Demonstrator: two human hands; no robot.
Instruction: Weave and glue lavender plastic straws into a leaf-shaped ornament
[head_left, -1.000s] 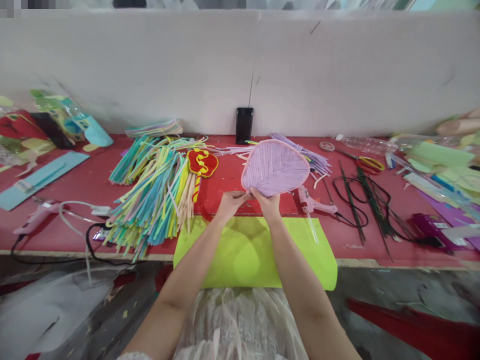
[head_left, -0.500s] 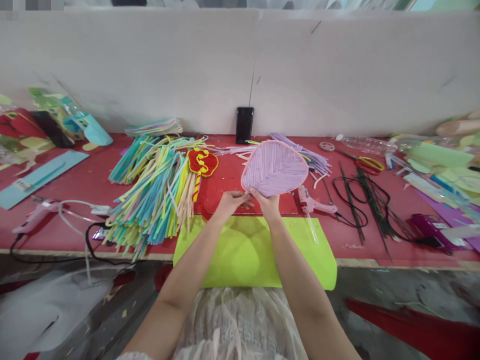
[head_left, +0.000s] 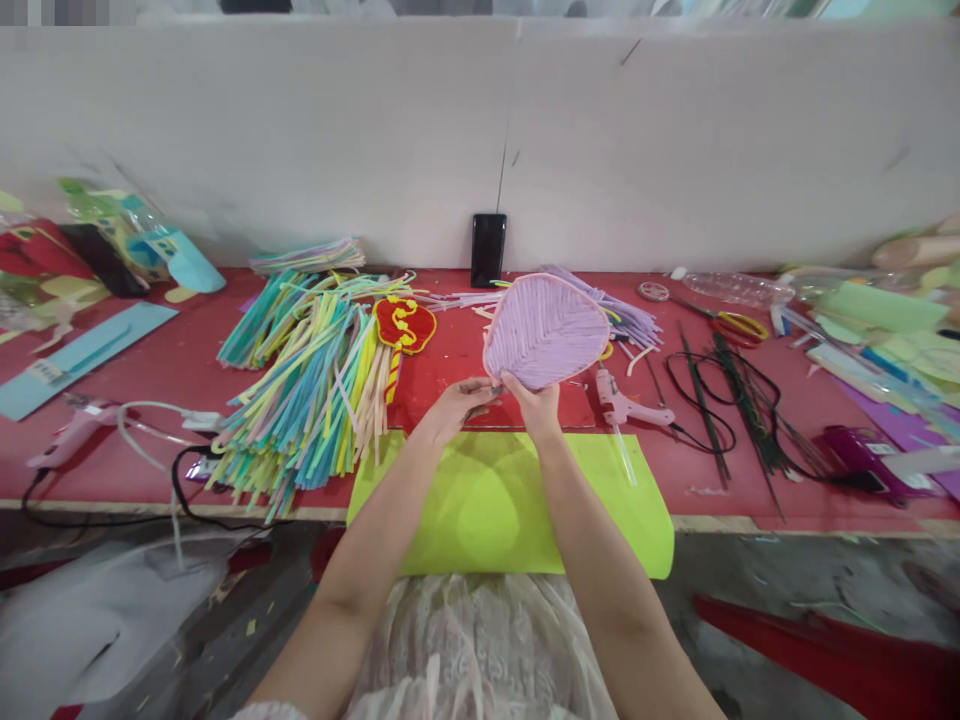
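Observation:
A lilac leaf-shaped fan (head_left: 547, 330), covered in pipe cleaners and edged in pink, is held up above the red table. My right hand (head_left: 534, 400) grips its pointed lower end, thumb on the front face. At that same tip, my left hand (head_left: 463, 402) is closed with its fingers pinched around the short stem end; the exact hold is partly hidden. A small red and yellow pipe-cleaner fan (head_left: 405, 325) lies left of my hands. Under my forearms is a yellow-green sheet (head_left: 487, 510).
Left lies a big heap of coloured pipe cleaners (head_left: 300, 390); purple ones (head_left: 637, 318) lie behind the fan. A pink glue gun (head_left: 626, 405) rests to the right, near dark wires (head_left: 739, 400) and scissors (head_left: 739, 328). A black phone (head_left: 489, 250) leans on the back wall.
The lilac fan has tilted and shifted slightly to the left and up. My left fingers have moved a little at its tip. Everything on the table stays put.

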